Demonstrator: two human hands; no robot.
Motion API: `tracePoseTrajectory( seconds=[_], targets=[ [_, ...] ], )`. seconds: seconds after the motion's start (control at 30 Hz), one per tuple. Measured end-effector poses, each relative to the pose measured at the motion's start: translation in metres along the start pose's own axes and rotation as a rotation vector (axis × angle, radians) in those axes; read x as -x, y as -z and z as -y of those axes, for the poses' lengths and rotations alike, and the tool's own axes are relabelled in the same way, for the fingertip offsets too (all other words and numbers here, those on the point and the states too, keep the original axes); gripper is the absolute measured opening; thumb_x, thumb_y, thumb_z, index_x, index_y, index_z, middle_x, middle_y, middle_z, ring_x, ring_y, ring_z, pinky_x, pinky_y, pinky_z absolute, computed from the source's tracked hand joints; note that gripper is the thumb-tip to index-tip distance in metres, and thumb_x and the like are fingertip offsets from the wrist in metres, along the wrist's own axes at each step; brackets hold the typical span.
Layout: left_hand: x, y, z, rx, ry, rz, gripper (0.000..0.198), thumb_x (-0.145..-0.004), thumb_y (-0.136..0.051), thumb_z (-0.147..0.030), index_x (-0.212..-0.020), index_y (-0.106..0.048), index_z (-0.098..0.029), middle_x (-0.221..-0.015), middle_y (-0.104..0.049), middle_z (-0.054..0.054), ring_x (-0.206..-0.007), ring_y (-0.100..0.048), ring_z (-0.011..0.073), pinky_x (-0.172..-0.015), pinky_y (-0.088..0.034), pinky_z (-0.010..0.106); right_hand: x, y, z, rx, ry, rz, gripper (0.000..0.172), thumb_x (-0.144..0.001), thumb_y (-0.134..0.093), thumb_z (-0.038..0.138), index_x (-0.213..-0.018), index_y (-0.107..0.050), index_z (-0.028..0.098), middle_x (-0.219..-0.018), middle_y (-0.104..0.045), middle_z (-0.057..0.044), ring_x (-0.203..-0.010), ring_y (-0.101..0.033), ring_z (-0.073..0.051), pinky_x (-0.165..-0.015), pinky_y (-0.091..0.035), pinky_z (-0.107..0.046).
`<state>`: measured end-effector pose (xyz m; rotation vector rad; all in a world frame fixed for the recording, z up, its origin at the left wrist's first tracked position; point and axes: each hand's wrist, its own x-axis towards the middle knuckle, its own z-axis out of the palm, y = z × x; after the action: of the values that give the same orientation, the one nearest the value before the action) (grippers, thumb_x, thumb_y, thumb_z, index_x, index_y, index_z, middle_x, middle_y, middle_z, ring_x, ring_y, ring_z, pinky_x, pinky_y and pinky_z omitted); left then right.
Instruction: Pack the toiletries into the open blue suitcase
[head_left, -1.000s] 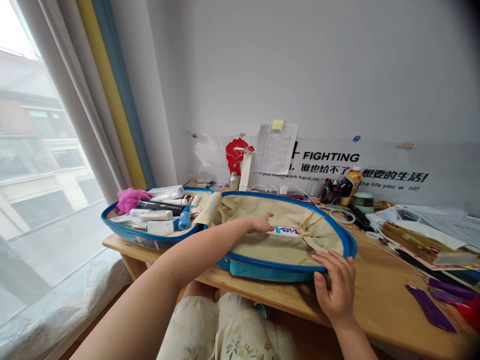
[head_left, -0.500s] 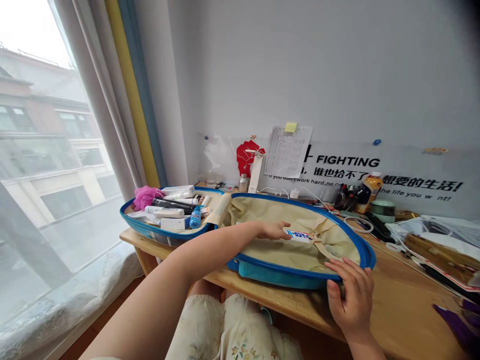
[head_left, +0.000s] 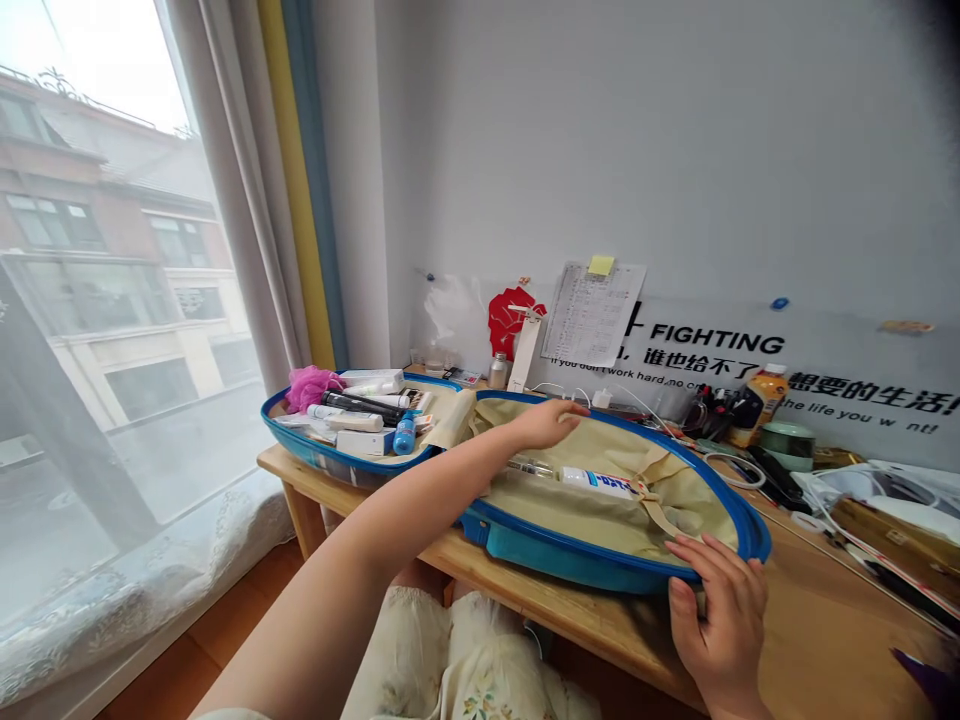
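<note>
An open blue suitcase [head_left: 570,560] with beige lining lies on the wooden desk [head_left: 825,630]. In its right half a white tube with blue lettering [head_left: 600,482] rests under the beige straps. My left hand [head_left: 546,422] hovers above that half, fingers loosely stretched and empty, just left of and above the tube. My right hand [head_left: 718,615] rests on the suitcase's front right rim, fingers spread over the edge. The left half [head_left: 360,425] holds several toiletry tubes, boxes, a small blue bottle [head_left: 405,435] and a pink bath puff [head_left: 311,385].
Along the wall stand an orange-capped drink bottle [head_left: 757,392], a green jar [head_left: 786,440], cables, a small bottle and pinned papers. Papers and bags pile up at the desk's right end. A window with sheer curtain fills the left. My lap in a floral skirt [head_left: 465,670] is below.
My left hand has let go of the white tube and lifted up off it, leaving it under the straps. The view has swung left. My right hand stays on the rim.
</note>
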<state>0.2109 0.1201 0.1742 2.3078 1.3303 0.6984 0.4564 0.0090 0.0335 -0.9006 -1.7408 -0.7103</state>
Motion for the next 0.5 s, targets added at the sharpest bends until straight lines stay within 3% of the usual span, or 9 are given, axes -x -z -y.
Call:
tracePoseTrajectory(
  seconds=[0.13, 0.27, 0.37, 0.5],
  targets=[
    [0.012, 0.058, 0.034, -0.122, 0.076, -0.214, 0.044, -0.095, -0.032, -0.021, -0.132, -0.056, -0.024, -0.136, -0.059, 0.001, -0.122, -0.055, 0.0141, -0.105, -0.042, 0.025, 0.001, 0.000, -0.002, 0.004, 0.016, -0.002, 0.026, -0.094, -0.040, 0.034, -0.103, -0.060, 0.020, -0.097, -0.068, -0.010, -0.107, -0.060, -0.028, -0.106, -0.033, -0.050],
    [0.047, 0.125, 0.106, -0.333, 0.327, -0.349, 0.047, -0.087, -0.035, -0.014, -0.127, -0.059, -0.021, -0.135, -0.058, 0.006, -0.125, -0.053, 0.0198, -0.107, -0.041, 0.032, -0.001, 0.000, 0.000, 0.009, 0.022, -0.015, 0.025, -0.095, -0.040, 0.033, -0.103, -0.059, 0.019, -0.096, -0.067, -0.011, -0.105, -0.061, -0.028, -0.106, -0.033, -0.052],
    [0.087, 0.162, 0.160, -0.482, 0.536, -0.369, 0.047, -0.081, -0.043, -0.017, -0.125, -0.060, -0.021, -0.130, -0.061, 0.009, -0.120, -0.056, 0.0253, -0.102, -0.045, 0.037, -0.003, 0.002, 0.001, 0.016, 0.033, -0.001, 0.025, -0.095, -0.040, 0.034, -0.102, -0.058, 0.019, -0.095, -0.067, -0.011, -0.105, -0.060, -0.029, -0.105, -0.033, -0.053],
    [0.128, 0.178, 0.210, -0.617, 0.676, -0.246, 0.049, -0.074, -0.051, -0.023, -0.121, -0.063, -0.022, -0.121, -0.065, 0.009, -0.116, -0.058, 0.0270, -0.100, -0.046, 0.037, -0.005, 0.002, 0.001, 0.027, 0.055, 0.003, 0.025, -0.095, -0.040, 0.033, -0.101, -0.059, 0.018, -0.093, -0.066, -0.012, -0.103, -0.060, -0.030, -0.104, -0.034, -0.053]
  ],
)
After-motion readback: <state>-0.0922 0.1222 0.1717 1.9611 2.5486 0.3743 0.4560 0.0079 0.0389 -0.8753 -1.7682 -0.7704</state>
